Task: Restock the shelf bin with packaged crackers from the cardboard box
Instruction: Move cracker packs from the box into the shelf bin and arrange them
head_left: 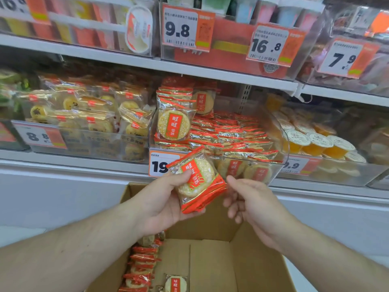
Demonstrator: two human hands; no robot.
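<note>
A small stack of cracker packets is gripped by the left hand, thumb pressed on top, just below the front edge of the clear shelf bin. The right hand is held loosely curled and empty just beside the stack. Below, the cardboard box is seen with more packets along its left wall.

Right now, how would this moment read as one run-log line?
left hand: holds cracker packs | right hand: open, empty, beside packs | shelf bin: partly filled | cardboard box: packs remain
</note>
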